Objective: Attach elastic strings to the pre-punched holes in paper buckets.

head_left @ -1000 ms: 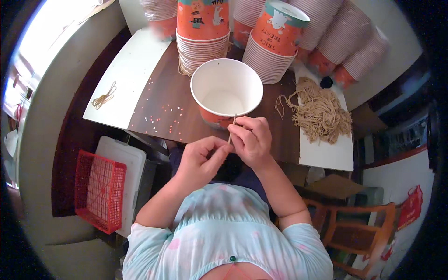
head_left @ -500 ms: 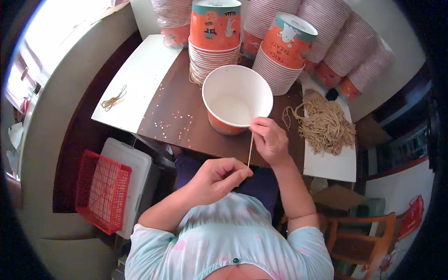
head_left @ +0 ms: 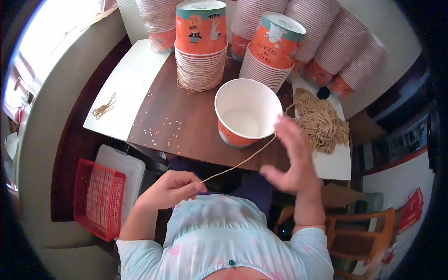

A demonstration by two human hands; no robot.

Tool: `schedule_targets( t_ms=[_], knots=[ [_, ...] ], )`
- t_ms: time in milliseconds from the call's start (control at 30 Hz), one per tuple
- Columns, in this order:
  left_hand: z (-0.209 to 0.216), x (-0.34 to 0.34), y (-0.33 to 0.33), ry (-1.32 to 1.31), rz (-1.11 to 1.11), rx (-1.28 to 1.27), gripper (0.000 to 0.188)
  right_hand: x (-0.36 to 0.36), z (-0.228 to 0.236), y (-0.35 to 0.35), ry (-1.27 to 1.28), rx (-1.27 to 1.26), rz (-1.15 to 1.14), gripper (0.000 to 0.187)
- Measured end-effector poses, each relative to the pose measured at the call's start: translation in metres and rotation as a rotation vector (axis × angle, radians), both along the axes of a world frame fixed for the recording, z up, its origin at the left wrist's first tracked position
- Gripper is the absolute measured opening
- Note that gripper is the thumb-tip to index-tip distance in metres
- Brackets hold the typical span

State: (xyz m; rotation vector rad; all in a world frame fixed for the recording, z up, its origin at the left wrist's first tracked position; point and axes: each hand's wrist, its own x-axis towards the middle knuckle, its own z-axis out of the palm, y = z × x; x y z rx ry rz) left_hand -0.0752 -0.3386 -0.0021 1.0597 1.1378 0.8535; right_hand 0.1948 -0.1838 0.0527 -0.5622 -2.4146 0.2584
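Observation:
A paper bucket point(head_left: 248, 122), white inside and orange outside, stands upright near the front edge of the brown table. A thin tan cord point(head_left: 240, 164) stretches from its right rim down to my left hand point(head_left: 173, 188), which is closed with the cord pinched between thumb and fingers. Beside the bucket's right side, my right hand point(head_left: 296, 158) is raised, its thumb well apart from the fingers and nothing visible in it. Motion blurs its fingertips, and they hide the place where the cord meets the rim.
Nested bucket stacks point(head_left: 200, 65) line the back, some with cord around their rims. A heap of tan cord point(head_left: 319, 123) lies at the right, a small cord bundle point(head_left: 104, 106) at the left. Tiny paper dots point(head_left: 163, 130) are scattered between. A red basket point(head_left: 99, 198) sits lower left.
My left hand has pulled left and down, so more cord shows between it and the bucket. My right hand has let go at the rim, opened and moved right.

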Motion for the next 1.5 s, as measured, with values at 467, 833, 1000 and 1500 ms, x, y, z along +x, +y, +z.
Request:
schedule_targets(
  t_ms=[467,833,1000,1500],
  knots=[
    [0.007,0.009,0.059,-0.495,-0.104,-0.267,0.047,-0.026,-0.014,-0.003,0.175,-0.788,0.039,0.011],
    [0.008,0.017,0.049,-0.248,-0.081,-0.178,0.021,-0.004,-0.013,-0.008,-0.038,-0.579,-0.061,0.017],
    [0.026,0.032,0.055,-0.124,-0.113,-0.042,0.022,-0.036,0.018,-0.039,0.058,-0.371,0.24,0.069],
    [0.024,0.03,0.064,-0.468,0.037,-0.227,0.034,-0.042,-0.026,-0.033,0.264,-0.21,0.021,0.015]
  ],
)
